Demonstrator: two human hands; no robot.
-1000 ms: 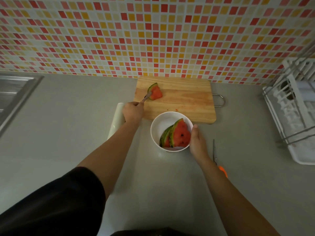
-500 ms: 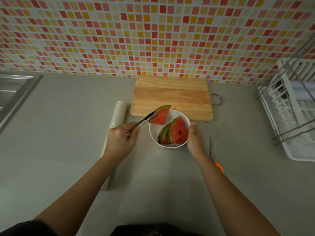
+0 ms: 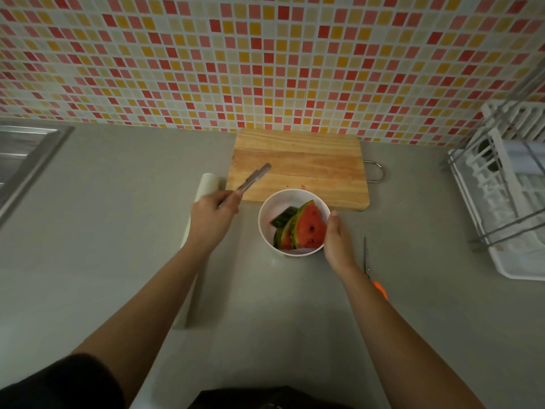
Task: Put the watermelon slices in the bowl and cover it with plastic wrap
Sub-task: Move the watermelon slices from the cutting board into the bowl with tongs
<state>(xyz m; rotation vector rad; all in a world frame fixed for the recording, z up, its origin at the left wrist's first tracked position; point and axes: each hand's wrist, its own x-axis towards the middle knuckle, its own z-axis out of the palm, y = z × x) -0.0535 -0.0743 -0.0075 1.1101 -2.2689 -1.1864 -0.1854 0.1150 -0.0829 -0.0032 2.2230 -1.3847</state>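
Observation:
A white bowl (image 3: 267, 228) stands on the grey counter in front of the wooden cutting board (image 3: 309, 160). Several watermelon slices (image 3: 306, 228) lie in it, rinds up and to the left. My right hand (image 3: 339, 243) holds the bowl's right side, thumb on the rim. My left hand (image 3: 212, 215) grips metal tongs (image 3: 255, 177), whose empty tips point up over the board's left part. A roll of plastic wrap (image 3: 208, 184) lies on the counter left of the board, mostly hidden under my left arm.
Orange-handled scissors (image 3: 367, 261) lie right of my right wrist. A white dish rack (image 3: 507, 202) fills the right side. A steel sink (image 3: 26, 160) is at the far left. A tiled wall rises behind the board.
The tongs carried the last slice from the board to the bowl and let it go. My left hand has since drawn the empty tongs back up and left over the board.

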